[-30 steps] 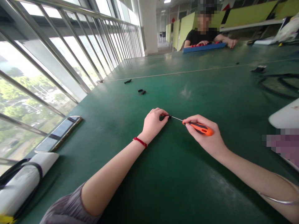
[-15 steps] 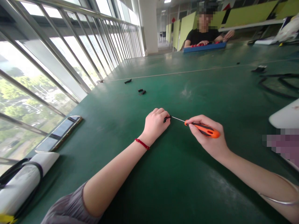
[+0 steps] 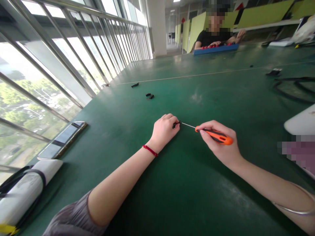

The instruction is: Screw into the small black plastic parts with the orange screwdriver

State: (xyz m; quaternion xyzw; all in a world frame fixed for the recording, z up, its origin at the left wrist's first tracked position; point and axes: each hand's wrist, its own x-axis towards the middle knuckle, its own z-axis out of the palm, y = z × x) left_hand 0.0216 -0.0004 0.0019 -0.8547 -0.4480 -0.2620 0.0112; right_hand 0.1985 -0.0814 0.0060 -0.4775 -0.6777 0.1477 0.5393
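Observation:
My left hand [image 3: 165,129] rests at the middle of the green table, fingers closed around a small black part [image 3: 175,125]. Most of that part is hidden by the fingers, so its kind does not show. In my right hand [image 3: 221,141] is an orange and black screwdriver [image 3: 216,136], gripped by its handle. Its thin metal shaft points left, and the tip meets the black part at my left fingertips. Farther up the table lie a few small black pieces [image 3: 149,96] and another black piece [image 3: 135,85].
A phone [image 3: 62,139] and a white object with a black cable [image 3: 31,186] lie along the left edge beside the metal railing [image 3: 86,39]. Black cables [image 3: 292,88] and a white object [image 3: 300,121] are at right. Across the table a person [image 3: 214,37] sits behind a blue tray [image 3: 216,49].
Both hands keep nearly the same pose, with the screwdriver tip still at the black part. The whole view has shifted very slightly.

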